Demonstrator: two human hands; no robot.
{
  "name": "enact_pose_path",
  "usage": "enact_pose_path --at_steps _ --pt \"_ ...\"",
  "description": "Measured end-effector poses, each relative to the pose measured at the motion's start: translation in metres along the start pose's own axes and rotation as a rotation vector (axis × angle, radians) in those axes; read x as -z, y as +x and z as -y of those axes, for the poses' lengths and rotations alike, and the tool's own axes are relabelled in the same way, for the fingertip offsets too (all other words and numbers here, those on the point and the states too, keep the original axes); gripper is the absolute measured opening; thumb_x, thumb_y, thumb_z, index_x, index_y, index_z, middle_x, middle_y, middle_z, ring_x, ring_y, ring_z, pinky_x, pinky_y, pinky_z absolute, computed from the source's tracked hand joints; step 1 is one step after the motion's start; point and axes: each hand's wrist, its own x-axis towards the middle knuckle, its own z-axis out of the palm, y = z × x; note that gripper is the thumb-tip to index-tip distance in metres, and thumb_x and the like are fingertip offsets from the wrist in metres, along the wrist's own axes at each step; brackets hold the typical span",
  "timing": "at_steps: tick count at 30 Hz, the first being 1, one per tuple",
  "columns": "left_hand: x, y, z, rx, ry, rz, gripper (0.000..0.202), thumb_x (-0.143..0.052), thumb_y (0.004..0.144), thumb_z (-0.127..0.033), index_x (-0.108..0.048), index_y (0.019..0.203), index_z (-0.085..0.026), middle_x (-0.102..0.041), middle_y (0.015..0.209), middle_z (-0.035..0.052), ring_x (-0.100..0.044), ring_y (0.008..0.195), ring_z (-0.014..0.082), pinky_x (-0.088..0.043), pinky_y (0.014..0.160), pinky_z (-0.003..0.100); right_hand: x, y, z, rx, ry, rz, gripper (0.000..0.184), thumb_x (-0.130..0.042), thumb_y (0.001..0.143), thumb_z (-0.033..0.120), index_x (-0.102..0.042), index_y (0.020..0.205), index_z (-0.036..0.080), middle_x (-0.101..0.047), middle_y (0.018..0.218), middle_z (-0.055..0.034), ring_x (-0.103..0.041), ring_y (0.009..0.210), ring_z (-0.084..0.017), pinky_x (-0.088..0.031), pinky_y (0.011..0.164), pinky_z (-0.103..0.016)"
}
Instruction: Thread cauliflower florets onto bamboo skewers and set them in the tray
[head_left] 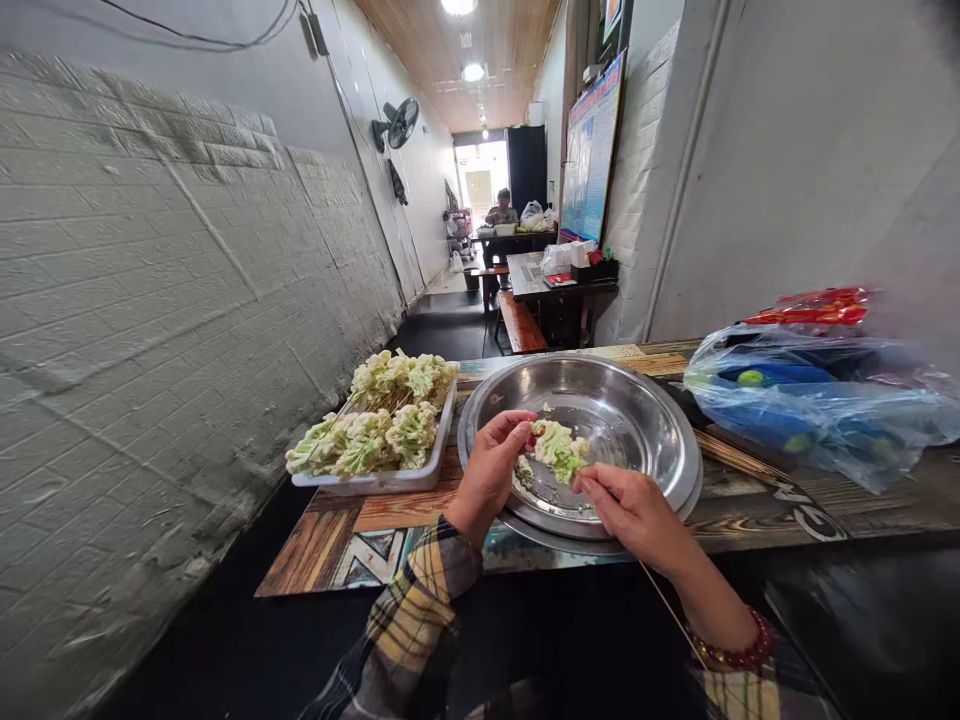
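My left hand [491,468] pinches the upper end of a piece of cauliflower [556,447] above a large steel basin [645,400]. My right hand [630,505] is closed on a thin bamboo skewer [664,600] that runs back under my wrist, its tip at the cauliflower's lower end. A few small cauliflower bits lie in the basin by my left fingers. Left of the basin a white tray [375,482] holds several skewered cauliflower pieces [382,415].
A blue plastic bag [810,405] with items inside lies on the wooden table [360,530] to the right, red packets [817,308] behind it. A brick wall runs along the left. Down the aisle stand more tables, a bench and a seated person [501,208].
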Motion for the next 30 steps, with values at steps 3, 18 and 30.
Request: enact_pose_path --at_steps 3,18,30 --pt "0.0005 0.0003 0.0025 0.011 0.037 0.011 0.017 -0.070 0.075 -0.032 -0.069 0.081 -0.016 -0.058 0.068 -0.0014 -0.047 0.062 0.0073 -0.038 0.063 0.021 -0.0013 0.0008 -0.0011 0.010 -0.012 -0.002 0.032 -0.037 0.096 0.034 -0.063 0.086 0.018 -0.051 0.056 0.0038 -0.047 0.049 -0.012 -0.038 0.056 -0.024" --pt "-0.0009 -0.0013 -0.0006 -0.038 -0.032 0.017 0.016 -0.075 0.069 -0.023 -0.064 0.078 -0.016 -0.060 0.076 -0.0021 -0.050 0.070 0.0082 -0.039 0.067 0.021 -0.0030 0.0012 0.0023 0.001 -0.013 -0.005 0.034 -0.036 0.095 0.036 -0.062 0.084 0.018 -0.042 0.050 0.0058 -0.044 0.045 -0.012 -0.036 0.053 -0.024" --pt "0.0025 0.0000 0.0020 -0.048 0.028 0.032 0.014 -0.076 0.069 -0.024 -0.068 0.078 -0.017 -0.061 0.077 -0.0011 -0.051 0.074 0.0098 -0.038 0.071 0.022 -0.0030 -0.0013 0.0002 0.009 -0.019 -0.021 0.032 -0.037 0.095 0.033 -0.062 0.083 0.018 -0.042 0.051 0.0058 -0.043 0.048 -0.011 -0.035 0.055 -0.024"
